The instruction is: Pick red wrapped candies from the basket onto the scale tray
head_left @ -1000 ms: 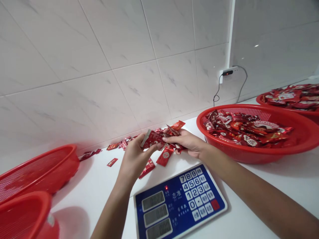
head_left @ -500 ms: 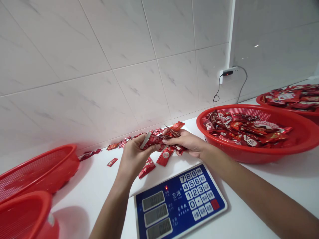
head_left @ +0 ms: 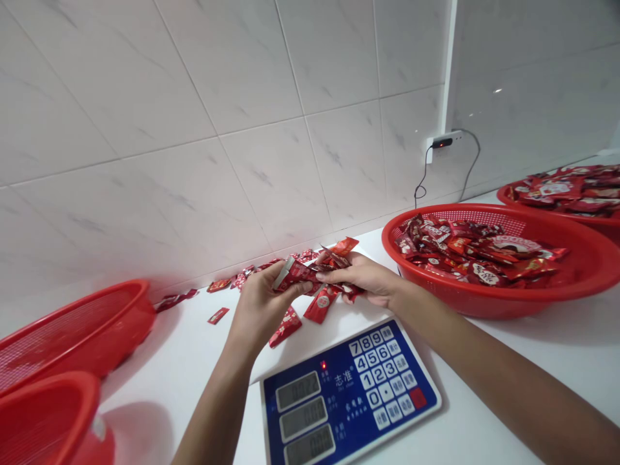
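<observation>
Center of the frame, I see the left hand (head_left: 264, 310) pinching a red snack packet (head_left: 293, 275) between thumb and fingers, while the right hand (head_left: 365, 278) closes narrowly on more packets (head_left: 336, 268), the two meeting so the wrappers stay up off the counter (head_left: 194, 374). Just below sits a digital scale (head_left: 351, 394), within easy reach, and a red basket (head_left: 484, 300) lies right, beside the hands.
</observation>
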Motion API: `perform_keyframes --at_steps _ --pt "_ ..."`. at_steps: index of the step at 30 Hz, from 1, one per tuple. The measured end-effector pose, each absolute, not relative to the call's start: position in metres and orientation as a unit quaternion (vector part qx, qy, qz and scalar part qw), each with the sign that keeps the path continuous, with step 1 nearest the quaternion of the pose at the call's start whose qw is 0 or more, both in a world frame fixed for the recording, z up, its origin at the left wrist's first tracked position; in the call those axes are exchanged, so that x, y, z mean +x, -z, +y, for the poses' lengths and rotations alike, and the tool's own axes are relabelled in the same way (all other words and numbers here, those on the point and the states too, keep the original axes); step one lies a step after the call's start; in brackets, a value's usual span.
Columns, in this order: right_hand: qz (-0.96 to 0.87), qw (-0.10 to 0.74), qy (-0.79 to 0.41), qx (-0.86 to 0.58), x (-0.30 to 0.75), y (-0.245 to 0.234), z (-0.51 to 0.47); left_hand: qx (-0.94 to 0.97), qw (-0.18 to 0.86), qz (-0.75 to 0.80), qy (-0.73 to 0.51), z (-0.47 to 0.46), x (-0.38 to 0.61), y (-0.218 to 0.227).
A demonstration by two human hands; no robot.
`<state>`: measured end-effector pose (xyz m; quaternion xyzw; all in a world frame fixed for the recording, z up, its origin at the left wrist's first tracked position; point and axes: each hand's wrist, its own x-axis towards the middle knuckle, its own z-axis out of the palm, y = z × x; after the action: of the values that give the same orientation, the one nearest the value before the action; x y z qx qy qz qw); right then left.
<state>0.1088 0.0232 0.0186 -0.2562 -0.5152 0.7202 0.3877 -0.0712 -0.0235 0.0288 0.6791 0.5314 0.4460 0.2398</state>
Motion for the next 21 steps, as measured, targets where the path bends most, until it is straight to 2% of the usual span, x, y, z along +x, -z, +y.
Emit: perform_keyframes --at_steps 10,21 --pt "-0.518 0.394 -0.719 -0.245 0.1098 -0.0173 0.0247 0.692 0.195 0.55 -0.425 -0.0275 -0.0614 -0.034" --pt "-0.516 0.389 -0.727 -0.233 0.1084 -0.0186 0.0237 0.684 0.204 0.534 -0.453 -0.0244 -0.0625 -0.029"
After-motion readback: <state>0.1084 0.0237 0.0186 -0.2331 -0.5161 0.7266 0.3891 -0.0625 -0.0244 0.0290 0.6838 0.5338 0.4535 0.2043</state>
